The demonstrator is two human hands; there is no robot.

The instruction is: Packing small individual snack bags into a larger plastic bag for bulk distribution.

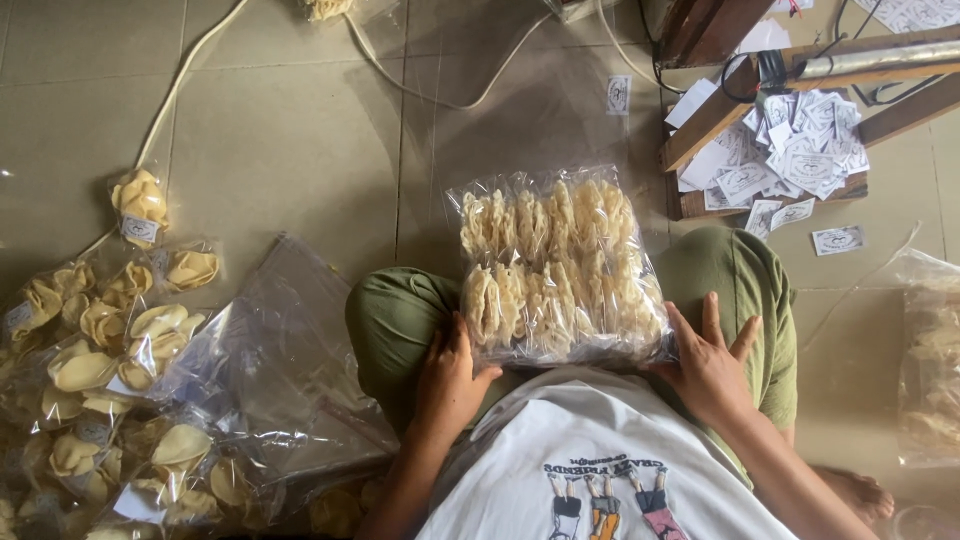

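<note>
Head view only. Nearest the lens: white printed T-shirt [590,460], person sitting cross-legged on a tiled floor [290,130], green trousers [400,320] over both knees.

Clear bag of crackers [555,270] lies flat across the lap, between the knees, far end reaching toward the floor tiles. Inside: pale lacy crackers in two rows, packed tight. The lap probably serves as the work surface, which would explain why the bag sits square to the body.

Left hand [450,380]: fingers together, pressed against the near left corner of the bag, palm down. Not wrapped round anything, just bearing on the plastic edge.
Right hand [710,365]: fingers spread wide, flat against the near right edge of the bag. Also no grasp, just contact.
Both hands bracket the near end, likely squaring the contents or holding the bag from sliding off.

Person's left: heap of small packs of curled yellow chips [110,350], each with a paper label, plus loose empty plastic bags [290,340] beside the knee, within arm's reach.
Upper right: wooden frame [720,110] with a metal bar, a pile of small white paper labels [790,160] on it, a few strays on the tiles.
White cable [190,70] runs across the floor at the top. Another plastic bag [930,360] at the far right edge, contents blurred.
</note>
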